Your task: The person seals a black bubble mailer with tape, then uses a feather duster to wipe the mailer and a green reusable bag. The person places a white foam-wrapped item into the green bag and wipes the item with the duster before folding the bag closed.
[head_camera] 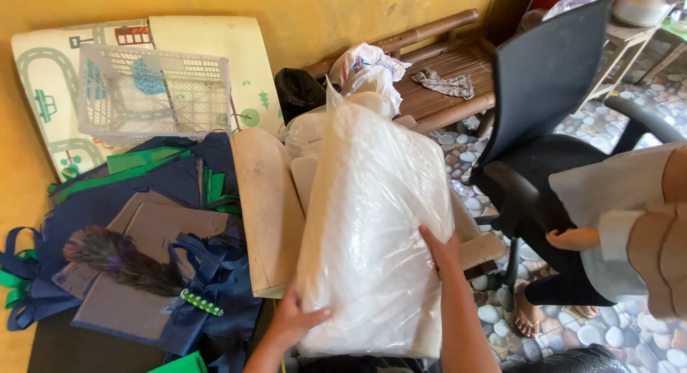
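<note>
A large white plastic-wrapped bundle (372,230) stands upright in front of me, leaning a little away. My left hand (295,321) grips its lower left edge. My right hand (442,253) is pressed flat against its right side. Behind the bundle lie more white wrapped packs (309,133) and a white plastic bag (366,69). A wooden board (266,208) rests just left of the bundle.
Navy and green fabric bags (207,273) with cardboard sheets (154,226) and a feather duster (125,262) lie at left. A white plastic basket (154,94) leans on a play mat (50,80). A black office chair (544,101) and another person (622,223) are at right, a wooden bench (444,87) behind.
</note>
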